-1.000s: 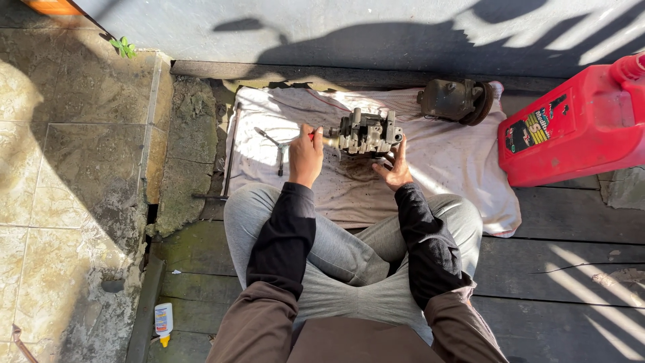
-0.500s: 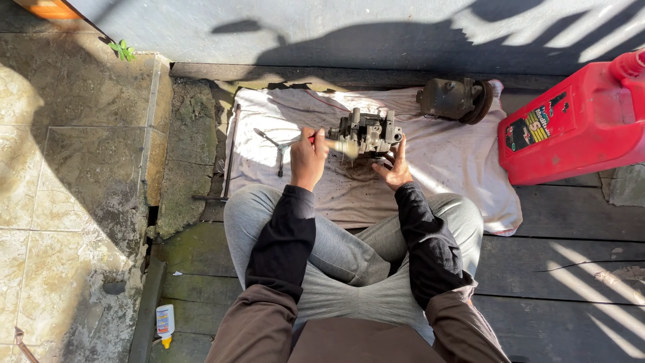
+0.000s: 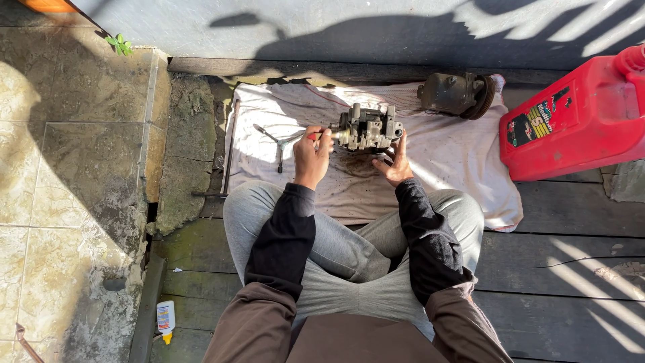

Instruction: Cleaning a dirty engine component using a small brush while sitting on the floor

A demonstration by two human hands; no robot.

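left hand (image 3: pixel 313 156) grip pinching one screwdriver (image 3: pixel 316 136) | right hand (image 3: pixel 396 163) spread on one metal part (image 3: pixel 367 128)

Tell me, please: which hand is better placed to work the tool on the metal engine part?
Probably the left hand: it already holds the red-handled tool against the engine part. The right hand only steadies the part.

Person sat cross-legged on dark wooden decking (image 3: pixel 578 255), white stained cloth (image 3: pixel 457 161) spread in front. Left hand (image 3: pixel 312 156) gripped a red-handled tool (image 3: pixel 316 135), tip against a grey metal engine part (image 3: pixel 367 128) on the cloth. Right hand (image 3: pixel 395 163) braced that part from below-right, fingers spread. Three-armed wrench (image 3: pixel 279 142) lay just left of the hands. Second metal unit (image 3: pixel 457 94) at cloth's far edge, red fuel can (image 3: pixel 578 117) to the right. Small bottle (image 3: pixel 165 317) near the stone paving (image 3: pixel 67 168).
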